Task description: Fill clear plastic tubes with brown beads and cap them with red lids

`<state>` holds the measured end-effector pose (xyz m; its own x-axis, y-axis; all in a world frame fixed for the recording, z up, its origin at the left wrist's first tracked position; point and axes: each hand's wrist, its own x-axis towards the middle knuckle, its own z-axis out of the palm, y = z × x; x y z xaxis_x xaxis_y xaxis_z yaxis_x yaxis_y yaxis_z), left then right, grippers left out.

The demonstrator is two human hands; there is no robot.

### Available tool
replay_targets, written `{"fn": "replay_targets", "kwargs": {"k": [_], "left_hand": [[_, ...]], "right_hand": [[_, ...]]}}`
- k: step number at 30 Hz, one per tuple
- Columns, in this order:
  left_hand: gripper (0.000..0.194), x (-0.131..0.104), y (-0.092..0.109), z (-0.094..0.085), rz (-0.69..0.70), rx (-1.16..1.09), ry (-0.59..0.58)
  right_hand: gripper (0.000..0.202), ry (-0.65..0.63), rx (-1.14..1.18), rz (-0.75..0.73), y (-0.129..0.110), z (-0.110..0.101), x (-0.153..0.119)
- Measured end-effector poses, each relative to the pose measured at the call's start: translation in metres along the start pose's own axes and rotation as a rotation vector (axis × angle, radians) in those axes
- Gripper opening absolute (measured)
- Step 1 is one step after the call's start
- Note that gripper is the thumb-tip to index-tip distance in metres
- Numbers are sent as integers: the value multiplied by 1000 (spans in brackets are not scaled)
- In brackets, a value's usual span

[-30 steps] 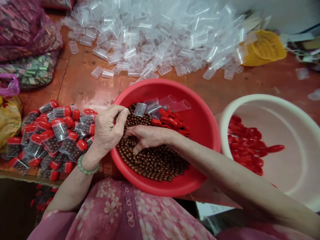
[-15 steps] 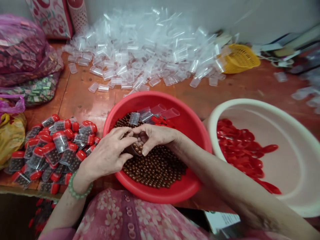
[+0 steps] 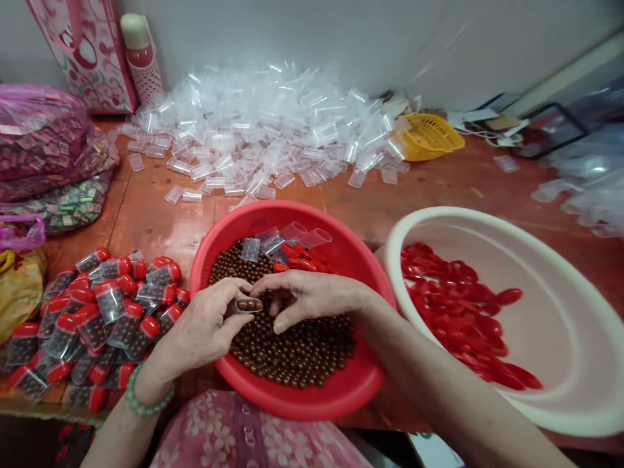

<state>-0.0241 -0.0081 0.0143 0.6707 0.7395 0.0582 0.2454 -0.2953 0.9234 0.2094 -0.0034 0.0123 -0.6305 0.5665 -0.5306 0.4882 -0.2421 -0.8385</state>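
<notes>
My left hand (image 3: 212, 320), with a green bead bracelet at its wrist, grips a small clear container (image 3: 247, 304) whose open end shows brown balls inside. My right hand (image 3: 305, 299) hovers just right of it, thumb and fingers apart, over the red basin (image 3: 302, 408). I see nothing between those fingers, though the inner ones are partly hidden. Brown beads (image 3: 292, 357) fill much of the basin. Toward its back lie some clear empty containers (image 3: 314, 238) and red caps (image 3: 307, 260).
Filled, red-capped containers (image 3: 110, 302) are piled at left. A white basin (image 3: 550, 325) with red pieces (image 3: 458, 305) stands at right. Behind are a heap of clear containers (image 3: 263, 136), a yellow basket (image 3: 431, 135), a bottle (image 3: 141, 58) and bulging bags (image 3: 43, 136).
My right hand has drawn away from the container, and its fingers have parted. The container's filled open end now shows in my left hand. The camera view has tilted up and shifted right.
</notes>
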Motion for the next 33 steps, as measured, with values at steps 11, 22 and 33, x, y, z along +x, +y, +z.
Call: {"fn": "replay_targets", "kwargs": {"k": [11, 22, 33], "left_hand": [[14, 8, 1, 1, -103, -21, -13], [15, 11, -1, 5, -144, -134, 91], [21, 6, 3, 13, -130, -230, 85]], "right_hand": [[35, 449, -1189, 99, -6, -17, 57], [31, 492, -1171, 51, -13, -21, 53], [15, 427, -996, 305, 16, -3, -14]]}}
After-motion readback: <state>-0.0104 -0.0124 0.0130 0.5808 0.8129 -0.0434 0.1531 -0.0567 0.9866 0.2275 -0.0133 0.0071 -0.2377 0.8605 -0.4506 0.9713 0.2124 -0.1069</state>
